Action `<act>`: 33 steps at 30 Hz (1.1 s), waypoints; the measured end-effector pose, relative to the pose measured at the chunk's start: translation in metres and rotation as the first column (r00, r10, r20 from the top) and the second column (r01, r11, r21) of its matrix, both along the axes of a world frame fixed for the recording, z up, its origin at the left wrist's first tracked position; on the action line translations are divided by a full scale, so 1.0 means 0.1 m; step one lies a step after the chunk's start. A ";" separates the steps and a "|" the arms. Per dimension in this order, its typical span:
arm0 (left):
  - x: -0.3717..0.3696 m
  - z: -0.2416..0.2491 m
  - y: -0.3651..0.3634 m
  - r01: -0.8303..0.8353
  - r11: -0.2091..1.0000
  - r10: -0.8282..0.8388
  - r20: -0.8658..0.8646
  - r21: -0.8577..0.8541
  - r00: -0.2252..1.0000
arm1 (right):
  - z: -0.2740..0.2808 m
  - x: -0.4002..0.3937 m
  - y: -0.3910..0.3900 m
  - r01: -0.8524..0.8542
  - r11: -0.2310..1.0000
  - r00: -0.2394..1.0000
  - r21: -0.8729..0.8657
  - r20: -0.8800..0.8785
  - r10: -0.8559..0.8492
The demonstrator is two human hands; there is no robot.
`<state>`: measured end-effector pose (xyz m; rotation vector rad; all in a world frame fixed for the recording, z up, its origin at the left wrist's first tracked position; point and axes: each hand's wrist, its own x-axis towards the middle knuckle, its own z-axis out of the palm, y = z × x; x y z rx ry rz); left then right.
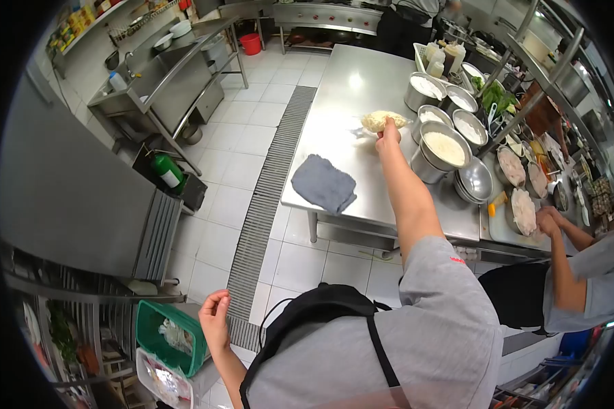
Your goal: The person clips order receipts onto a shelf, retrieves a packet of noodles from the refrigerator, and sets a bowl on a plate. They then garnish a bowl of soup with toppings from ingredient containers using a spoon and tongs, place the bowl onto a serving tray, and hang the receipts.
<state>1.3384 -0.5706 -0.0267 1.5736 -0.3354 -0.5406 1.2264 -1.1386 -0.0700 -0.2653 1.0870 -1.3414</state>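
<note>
By open room on the steel table [338, 92], the right hand [389, 134] grips a bag [375, 123] of indistinct pale contents beyond the edge-side grey cloth [324, 183], while the left hand [216, 319] hangs released.

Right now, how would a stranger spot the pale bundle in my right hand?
Find the long steel table, then your right hand stretched over it. The pale bundle is in that hand. Unlike the pale contents of the metal pots, it's held outside any pot.
</note>
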 end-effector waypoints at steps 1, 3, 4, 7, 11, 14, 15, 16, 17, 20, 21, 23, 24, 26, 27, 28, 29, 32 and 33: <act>0.10 -0.03 -0.10 0.006 1.000 -0.006 -0.004 0.000 1.000 | -0.02 0.06 -0.09 -0.029 1.000 0.999 0.009 0.013 0.029; 0.29 -0.07 -0.31 0.037 0.999 -0.036 -0.043 0.026 0.998 | -0.08 0.18 -0.27 -0.065 0.998 0.998 0.027 -0.021 0.065; 0.39 -0.07 -0.42 0.037 0.999 -0.036 -0.061 0.021 0.997 | -0.10 0.24 -0.37 -0.107 0.993 0.993 0.041 -0.051 0.109; 0.79 -0.11 -0.77 0.083 0.995 -0.080 -0.069 0.050 0.994 | -0.15 0.49 -0.60 -0.061 0.998 0.998 0.036 0.005 0.060; 1.48 -0.17 -1.39 0.226 0.974 -0.224 -0.084 0.020 0.971 | -0.18 0.73 -0.97 -0.022 0.990 0.999 0.139 -0.034 0.027; 1.96 -0.12 -1.95 0.356 0.932 -0.355 -0.037 0.064 0.934 | -0.11 0.88 -1.49 0.001 0.998 1.000 0.065 0.003 -0.002; 2.09 -0.10 -2.14 0.373 0.926 -0.372 -0.038 0.062 0.928 | -0.05 0.93 -1.62 -0.079 0.996 0.997 0.051 -0.007 0.080; 2.22 -0.08 -2.32 0.435 0.897 -0.438 0.033 0.072 0.898 | 0.04 0.98 -1.73 -0.060 0.997 0.998 0.054 -0.003 0.060; 2.34 -0.06 -2.49 0.498 0.862 -0.506 0.100 0.092 0.857 | 0.11 1.02 -1.82 -0.027 0.995 0.998 0.091 -0.049 0.031; 2.50 -0.07 -3.04 0.645 0.749 -0.662 0.201 0.149 0.722 | -0.04 0.99 -1.83 0.005 0.995 0.963 0.102 -0.269 0.023; 2.48 -0.07 -3.20 0.678 0.717 -0.697 0.180 0.162 0.694 | -0.09 0.98 -1.66 -0.099 0.994 0.922 0.051 -0.371 0.111; 2.39 -0.04 -3.53 0.804 0.565 -0.819 0.243 0.183 0.520 | -0.07 0.96 -1.08 -0.329 0.943 0.836 -0.047 -0.480 0.267; 2.32 -0.02 -3.68 0.831 0.522 -0.847 0.227 0.189 0.480 | -0.03 0.88 -0.75 -0.424 0.904 0.801 -0.047 -0.485 0.351; 2.13 0.04 -3.93 0.892 0.386 -0.891 0.345 0.235 0.295 | 0.10 0.64 -0.05 -0.499 0.866 0.707 -0.018 -0.586 0.395; 2.03 0.07 -4.03 0.919 0.313 -0.917 0.330 0.241 0.226 | 0.15 0.50 0.27 -0.431 0.902 0.736 -0.002 -0.580 0.350; 1.92 0.11 -4.12 0.926 0.275 -0.913 0.372 0.259 0.167 | 0.19 0.34 0.59 -0.383 0.924 0.685 -0.016 -0.676 0.272; 1.80 0.14 -4.18 0.931 0.237 -0.904 0.415 0.278 0.106 | 0.18 0.22 0.92 -0.336 0.941 0.619 -0.029 -0.760 0.198; 1.46 0.16 -4.25 0.956 0.055 -0.895 0.439 0.287 -0.081 | -0.09 -0.04 1.80 -0.152 0.988 0.332 -0.021 -0.943 0.031; 1.35 0.18 -4.26 0.959 0.017 -0.883 0.453 0.282 -0.118 | -0.17 -0.02 2.08 -0.122 0.992 0.079 -0.028 -0.997 -0.018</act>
